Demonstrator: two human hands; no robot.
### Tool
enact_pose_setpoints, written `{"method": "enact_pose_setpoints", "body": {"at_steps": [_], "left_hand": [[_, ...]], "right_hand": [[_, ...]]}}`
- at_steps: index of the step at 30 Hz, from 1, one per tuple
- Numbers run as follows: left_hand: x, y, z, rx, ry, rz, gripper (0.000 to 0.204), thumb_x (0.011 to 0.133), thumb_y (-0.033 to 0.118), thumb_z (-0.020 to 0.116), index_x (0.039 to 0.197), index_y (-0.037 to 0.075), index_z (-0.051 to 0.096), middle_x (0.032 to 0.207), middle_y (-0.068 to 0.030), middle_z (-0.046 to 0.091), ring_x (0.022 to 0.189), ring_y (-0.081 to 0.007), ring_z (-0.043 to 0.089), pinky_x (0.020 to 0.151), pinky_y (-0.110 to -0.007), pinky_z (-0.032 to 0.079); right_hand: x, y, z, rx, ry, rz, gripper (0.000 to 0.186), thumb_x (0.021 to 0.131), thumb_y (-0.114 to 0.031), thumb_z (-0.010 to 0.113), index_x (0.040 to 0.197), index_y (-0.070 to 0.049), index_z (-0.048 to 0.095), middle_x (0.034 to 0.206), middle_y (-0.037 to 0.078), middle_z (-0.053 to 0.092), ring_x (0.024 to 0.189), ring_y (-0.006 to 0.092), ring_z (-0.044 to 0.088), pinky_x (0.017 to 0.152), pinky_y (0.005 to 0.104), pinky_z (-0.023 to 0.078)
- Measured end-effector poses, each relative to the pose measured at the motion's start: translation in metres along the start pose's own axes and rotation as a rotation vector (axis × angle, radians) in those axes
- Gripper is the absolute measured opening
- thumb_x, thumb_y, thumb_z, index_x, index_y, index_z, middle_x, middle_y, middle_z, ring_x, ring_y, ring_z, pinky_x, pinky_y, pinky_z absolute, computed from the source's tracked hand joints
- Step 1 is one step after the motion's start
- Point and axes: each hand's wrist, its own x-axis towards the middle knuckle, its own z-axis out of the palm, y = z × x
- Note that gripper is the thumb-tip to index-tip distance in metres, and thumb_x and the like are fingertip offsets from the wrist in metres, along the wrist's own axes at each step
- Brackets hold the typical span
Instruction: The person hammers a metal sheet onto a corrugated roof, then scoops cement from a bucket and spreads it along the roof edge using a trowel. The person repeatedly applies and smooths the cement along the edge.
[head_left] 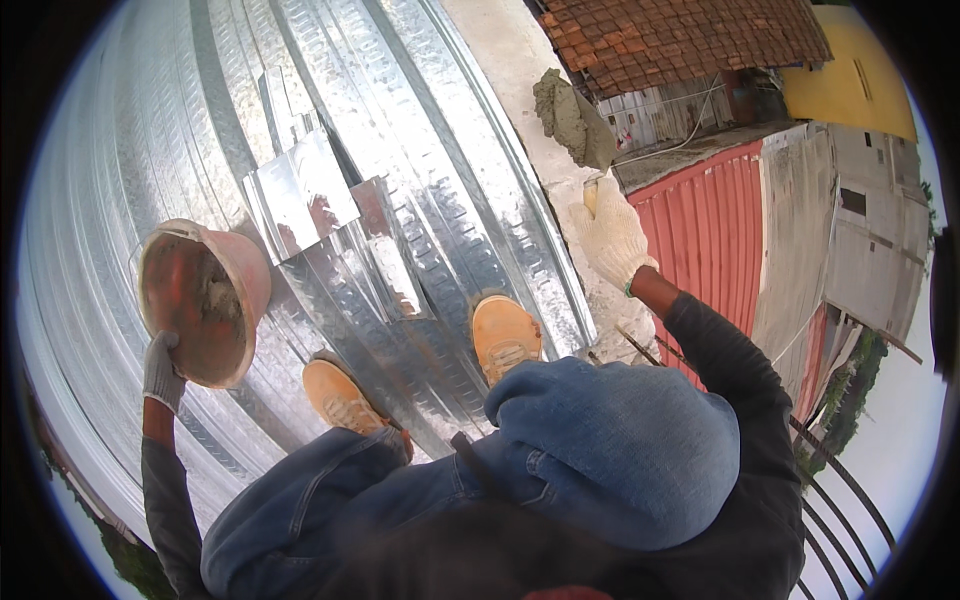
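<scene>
Trowel point(600, 150) in closed right hand point(612, 235); bucket point(246, 268) in grip of left hand point(162, 372), apparently by the rim.

Spreads out at left as ribbed silver metal roofing point(420, 130), bright with daylight, edged by a pale concrete ledge point(500, 40). Gives way on the right to red corrugated sheeting point(705, 225) and weathered grey walls point(880, 225), with brown roof tiles point(680, 40) and a yellow structure point(850, 75) beyond. Shows greenery point(852, 400) and pale sky point(910, 430) at far right.
</scene>
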Motion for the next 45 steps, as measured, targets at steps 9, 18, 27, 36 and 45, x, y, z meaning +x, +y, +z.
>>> {"method": "enact_pose_setpoints", "body": {"at_steps": [9, 18, 27, 36, 45], "left_hand": [[0.001, 0.003, -0.006, -0.003, 0.036, -0.014, 0.042, 0.093, 0.012, 0.066, 0.133, -0.002, 0.068, 0.124, -0.0146, 0.074, 0.113, -0.0333, 0.076, 0.104, -0.046, 0.064], [-0.004, 0.000, 0.002, -0.013, 0.035, -0.012, 0.060, 0.093, 0.012, 0.066, 0.149, -0.007, 0.058, 0.136, -0.0194, 0.071, 0.125, -0.0384, 0.074, 0.114, -0.050, 0.062], [-0.009, 0.008, -0.014, 0.040, 0.075, -0.069, 0.065, 0.093, 0.012, 0.068, 0.155, -0.006, 0.057, 0.141, -0.0184, 0.071, 0.129, -0.0368, 0.073, 0.114, -0.049, 0.061], [-0.035, 0.021, 0.036, 0.258, 0.101, 0.314, 0.063, 0.115, 0.042, 0.073, 0.154, -0.005, 0.065, 0.145, -0.0141, 0.073, 0.125, -0.0238, 0.072, 0.111, -0.040, 0.058], [-0.071, 0.077, 0.108, 0.449, -0.005, 0.574, 0.053, 0.111, 0.030, 0.075, 0.150, -0.004, 0.069, 0.137, -0.0107, 0.076, 0.122, -0.0184, 0.071, 0.108, -0.037, 0.057]], "right_hand": [[0.082, 0.068, -0.046, 0.192, -0.061, -0.137, 0.038, 0.114, -0.032, 0.053, 0.129, 0.000, 0.067, 0.109, 0.028, 0.075, 0.109, 0.0497, 0.072, 0.095, 0.0536, 0.054], [0.157, 0.089, -0.077, -0.284, -0.511, -0.172, 0.056, 0.117, -0.047, 0.057, 0.120, 0.006, 0.076, 0.102, 0.027, 0.076, 0.093, 0.0425, 0.070, 0.092, 0.0487, 0.056], [0.106, 0.138, -0.053, -0.290, -0.444, -0.287, 0.047, 0.114, -0.043, 0.059, 0.104, 0.001, 0.075, 0.098, 0.026, 0.077, 0.098, 0.0494, 0.073, 0.090, 0.0557, 0.057], [0.116, 0.144, -0.045, -0.421, -0.198, -0.373, 0.044, 0.116, -0.046, 0.060, 0.103, -0.005, 0.070, 0.089, 0.020, 0.075, 0.092, 0.0452, 0.075, 0.082, 0.0568, 0.059], [0.200, 0.082, -0.051, -0.398, -0.174, -0.254, 0.061, 0.113, -0.055, 0.053, 0.118, 0.000, 0.079, 0.116, 0.028, 0.080, 0.117, 0.0467, 0.075, 0.103, 0.0560, 0.058]]}}
